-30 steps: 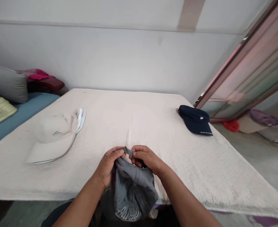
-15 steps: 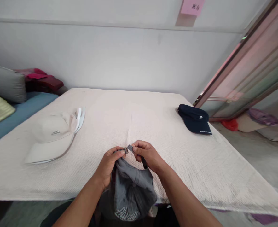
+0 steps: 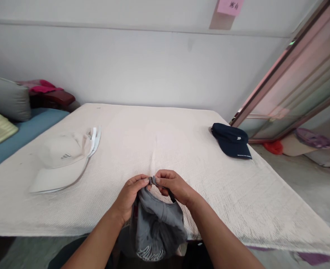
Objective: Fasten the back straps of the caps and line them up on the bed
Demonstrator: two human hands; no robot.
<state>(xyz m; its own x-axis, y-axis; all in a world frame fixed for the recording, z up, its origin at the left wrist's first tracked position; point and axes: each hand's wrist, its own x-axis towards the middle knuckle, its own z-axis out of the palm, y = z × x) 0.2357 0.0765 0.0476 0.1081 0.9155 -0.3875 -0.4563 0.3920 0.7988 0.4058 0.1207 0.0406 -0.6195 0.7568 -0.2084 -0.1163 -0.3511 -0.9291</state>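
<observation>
Probably the trickiest spot is the small meeting point between the two hands' fingers. The left hand [image 3: 127,198] pinches the cap's back edge at a small buckle [image 3: 150,181], and the right hand [image 3: 179,188] has thumb and fingers closed near the tip of a short strap [image 3: 154,181]; whether tip and buckle touch is too fine to tell. Just below the fingers hangs the grey cap [image 3: 163,218], near the close edge of the cloth-covered worktop [image 3: 125,130]. With so little strap showing past the right fingers, the tip could fold or miss the slot if pushed at a slant. The cap's sagging weight might twist the buckle out of line, and a loose left pinch would let it turn. Little risk comes from the white cap [image 3: 58,149], well left of the fingers, or the navy cap [image 3: 231,140], well right and beyond them.
</observation>
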